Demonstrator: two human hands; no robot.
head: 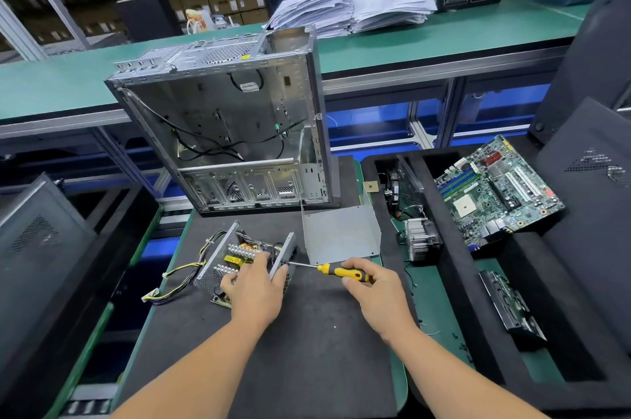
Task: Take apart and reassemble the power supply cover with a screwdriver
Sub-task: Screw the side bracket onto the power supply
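Observation:
The opened power supply (235, 256) lies on the dark foam mat, its circuit board, heat sinks and coils exposed and a bundle of yellow and black wires trailing left. My left hand (254, 285) grips it from above, fingers curled over the board and the right side wall. My right hand (374, 285) holds the yellow-and-black screwdriver (336, 271) nearly level; its tip touches the power supply's right side wall. The removed grey metal cover (341, 230) lies just behind, bent side up.
An empty computer case (225, 131) stands upright behind the mat. To the right, foam trays hold a motherboard (498, 190), a heat sink with fan (421, 239) and a drive (510, 309). Black case panels lean at far left and right. Small screws lie on the green surface (461, 347).

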